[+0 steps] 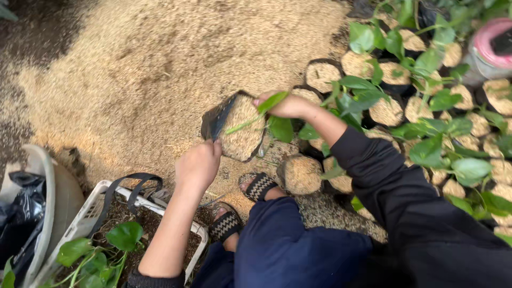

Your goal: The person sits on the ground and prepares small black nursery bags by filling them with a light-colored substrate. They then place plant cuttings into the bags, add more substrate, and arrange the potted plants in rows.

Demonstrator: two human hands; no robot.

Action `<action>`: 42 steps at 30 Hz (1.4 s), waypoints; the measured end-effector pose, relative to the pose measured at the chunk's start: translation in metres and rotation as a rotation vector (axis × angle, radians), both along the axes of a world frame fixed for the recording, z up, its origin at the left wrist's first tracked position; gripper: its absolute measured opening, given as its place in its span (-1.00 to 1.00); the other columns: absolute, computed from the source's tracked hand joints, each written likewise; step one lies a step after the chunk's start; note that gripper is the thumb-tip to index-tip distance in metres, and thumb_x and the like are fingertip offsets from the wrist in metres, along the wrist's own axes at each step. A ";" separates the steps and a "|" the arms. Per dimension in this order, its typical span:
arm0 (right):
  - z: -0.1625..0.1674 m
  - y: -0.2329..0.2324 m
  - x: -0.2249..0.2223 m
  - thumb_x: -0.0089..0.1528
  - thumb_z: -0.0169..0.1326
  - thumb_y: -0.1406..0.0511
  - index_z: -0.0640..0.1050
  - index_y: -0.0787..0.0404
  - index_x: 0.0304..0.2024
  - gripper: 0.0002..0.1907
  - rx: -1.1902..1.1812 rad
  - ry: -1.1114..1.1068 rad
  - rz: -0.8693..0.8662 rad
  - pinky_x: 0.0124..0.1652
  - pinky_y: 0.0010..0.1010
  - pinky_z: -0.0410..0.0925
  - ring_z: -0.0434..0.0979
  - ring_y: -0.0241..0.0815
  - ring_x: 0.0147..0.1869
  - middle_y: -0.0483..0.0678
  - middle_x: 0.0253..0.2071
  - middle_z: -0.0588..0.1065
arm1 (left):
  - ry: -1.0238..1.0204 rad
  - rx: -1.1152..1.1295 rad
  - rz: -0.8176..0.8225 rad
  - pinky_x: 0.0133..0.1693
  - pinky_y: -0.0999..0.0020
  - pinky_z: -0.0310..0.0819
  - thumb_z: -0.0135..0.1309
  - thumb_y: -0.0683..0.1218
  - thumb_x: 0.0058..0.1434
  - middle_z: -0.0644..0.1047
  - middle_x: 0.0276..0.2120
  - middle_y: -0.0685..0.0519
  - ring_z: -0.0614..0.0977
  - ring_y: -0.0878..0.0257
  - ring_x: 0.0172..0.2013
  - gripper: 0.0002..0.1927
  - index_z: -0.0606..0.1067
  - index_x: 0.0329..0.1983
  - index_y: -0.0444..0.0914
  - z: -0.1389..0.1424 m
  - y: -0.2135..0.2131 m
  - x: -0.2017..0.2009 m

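Gripping the near rim of a black planting bag (237,125) filled with pale husk at the centre of the frame, the left hand (198,165) is curled shut on the plastic. The right hand (288,106), just right of the bag, pinches a green leafy cutting (266,106) over the bag's mouth. Filled bags with plants (426,117) crowd the right side; a white basket (96,213) sits lower left.
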State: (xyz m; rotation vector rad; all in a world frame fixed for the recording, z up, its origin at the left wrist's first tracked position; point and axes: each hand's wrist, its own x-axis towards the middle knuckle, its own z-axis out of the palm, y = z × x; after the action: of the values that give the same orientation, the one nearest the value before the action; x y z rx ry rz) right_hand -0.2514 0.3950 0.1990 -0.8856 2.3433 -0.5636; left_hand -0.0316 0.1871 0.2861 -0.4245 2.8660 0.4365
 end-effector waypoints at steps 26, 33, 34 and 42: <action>-0.009 0.596 0.333 0.37 -0.16 0.17 0.52 0.04 0.25 -0.56 0.007 -0.020 -0.862 0.37 -0.22 0.17 0.34 0.04 0.46 0.01 0.45 0.34 | -0.379 0.132 -0.871 0.03 -0.01 0.48 -0.15 0.16 0.41 0.67 -0.13 -0.07 0.68 -0.04 -0.05 -0.53 0.64 -0.14 -0.23 -0.011 0.448 0.063; 0.001 0.516 0.240 0.44 -0.21 0.18 0.48 0.10 0.29 -0.56 -0.002 0.120 -0.798 0.22 -0.21 0.24 0.42 0.05 0.31 0.08 0.28 0.45 | -0.152 0.126 -0.556 -0.18 0.07 0.60 -0.11 0.16 0.39 0.65 -0.26 -0.10 0.69 0.01 -0.24 -0.54 0.62 -0.18 -0.27 0.014 0.391 0.001; 0.010 0.498 0.222 0.46 -0.22 0.20 0.49 0.14 0.29 -0.57 -0.009 0.175 -0.723 0.18 -0.19 0.26 0.44 0.05 0.27 0.12 0.24 0.49 | -0.153 0.147 -0.497 -0.26 0.11 0.63 -0.15 0.16 0.42 0.64 -0.33 -0.07 0.70 0.06 -0.32 -0.52 0.61 -0.19 -0.28 0.023 0.376 -0.011; 0.066 0.369 0.114 0.48 -0.02 0.21 0.51 0.24 -0.02 -0.78 -0.816 -0.174 -0.964 -0.40 -0.44 0.27 0.32 -0.33 -0.37 -0.13 -0.35 0.37 | 0.230 0.338 -0.314 -0.35 0.14 0.49 -0.13 0.23 0.39 0.56 -0.54 0.02 0.61 0.14 -0.45 -0.55 0.55 -0.24 -0.20 0.093 0.262 -0.040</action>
State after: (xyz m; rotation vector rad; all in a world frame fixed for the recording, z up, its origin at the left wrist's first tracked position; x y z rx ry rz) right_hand -0.1379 0.7643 0.2650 0.1124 2.2441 -1.9668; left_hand -0.0713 0.4488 0.3794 0.1420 2.9138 0.9384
